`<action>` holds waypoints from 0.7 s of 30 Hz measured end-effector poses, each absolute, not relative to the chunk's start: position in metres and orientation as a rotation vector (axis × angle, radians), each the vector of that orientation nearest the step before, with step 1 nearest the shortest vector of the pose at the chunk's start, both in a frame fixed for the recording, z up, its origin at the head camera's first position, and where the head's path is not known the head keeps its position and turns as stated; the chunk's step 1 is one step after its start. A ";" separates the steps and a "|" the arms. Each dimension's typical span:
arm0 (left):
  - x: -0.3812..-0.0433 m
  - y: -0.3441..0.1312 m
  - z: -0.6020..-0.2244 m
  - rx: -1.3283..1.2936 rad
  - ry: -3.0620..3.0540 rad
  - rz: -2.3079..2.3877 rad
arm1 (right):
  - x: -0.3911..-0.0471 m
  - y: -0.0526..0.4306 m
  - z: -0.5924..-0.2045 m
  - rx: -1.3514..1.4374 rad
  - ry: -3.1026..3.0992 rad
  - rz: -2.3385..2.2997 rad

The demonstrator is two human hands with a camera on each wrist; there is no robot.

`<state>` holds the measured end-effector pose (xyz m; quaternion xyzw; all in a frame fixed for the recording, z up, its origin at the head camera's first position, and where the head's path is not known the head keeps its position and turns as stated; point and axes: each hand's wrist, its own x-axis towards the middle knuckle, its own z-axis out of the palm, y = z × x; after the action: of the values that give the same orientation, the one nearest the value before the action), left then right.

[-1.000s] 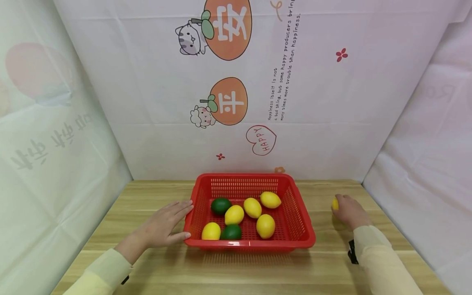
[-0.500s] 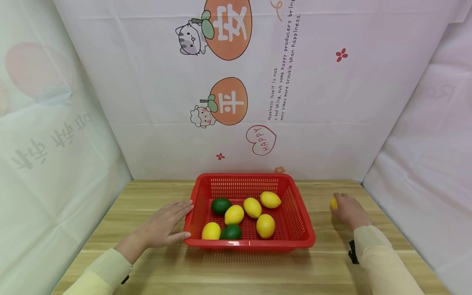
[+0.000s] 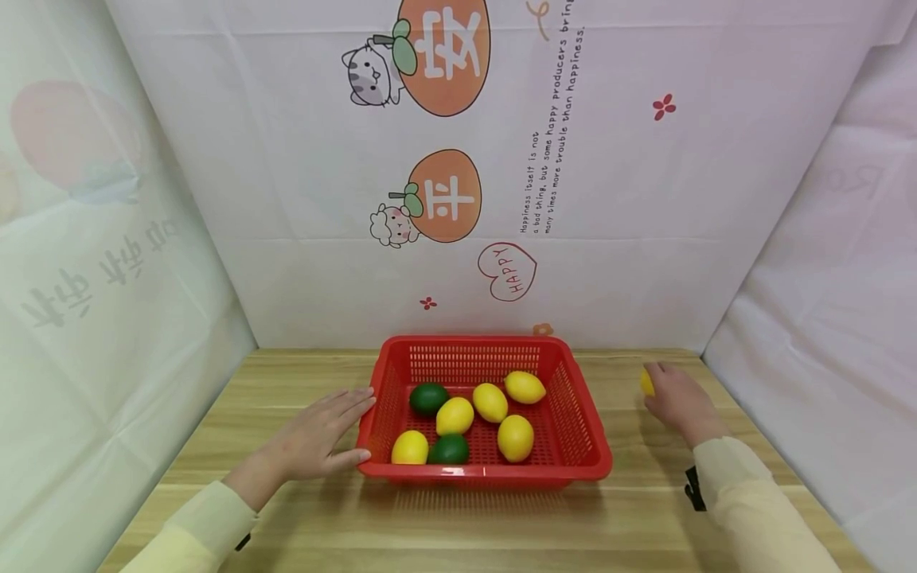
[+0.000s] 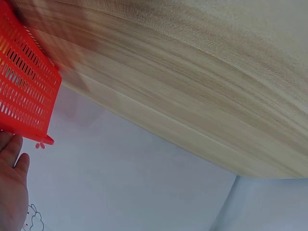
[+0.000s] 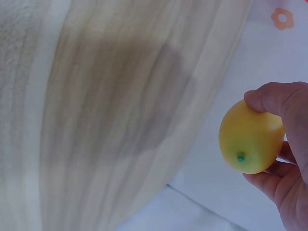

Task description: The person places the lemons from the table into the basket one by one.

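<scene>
In the head view my right hand (image 3: 682, 402) is at the right side of the table, gripping a yellow lemon (image 5: 250, 137). Its thumb lies over the top of the fruit and the fingers curl beneath, with a small green stem nub showing in the right wrist view. My left hand (image 3: 315, 434) touches the left rim of a red plastic basket (image 3: 494, 472), its fingers straight and thumb apart. Several yellow lemons (image 3: 516, 438) lie in the basket, along with two dark green fruits (image 3: 428, 399).
The basket stands at the middle of a wooden table (image 3: 301, 517), close to the back. A white printed cloth (image 3: 609, 294) rises behind the table, and more white cloth (image 3: 817, 358) hangs on both sides.
My right hand has risen slightly and moved a little away from me, with the lemon in it. The left hand and basket stay where they were.
</scene>
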<state>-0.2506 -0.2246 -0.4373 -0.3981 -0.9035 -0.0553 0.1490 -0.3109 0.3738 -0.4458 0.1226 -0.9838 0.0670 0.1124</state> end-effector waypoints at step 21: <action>-0.251 -0.224 -0.436 -1.133 -2.645 -0.166 | -0.291 0.342 -0.410 0.552 -2.644 0.090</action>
<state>-0.2505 -0.2241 -0.4361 -0.3898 -0.9100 -0.0570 0.1294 -0.2911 0.3416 -0.4101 0.1995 -0.9548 0.0327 0.2179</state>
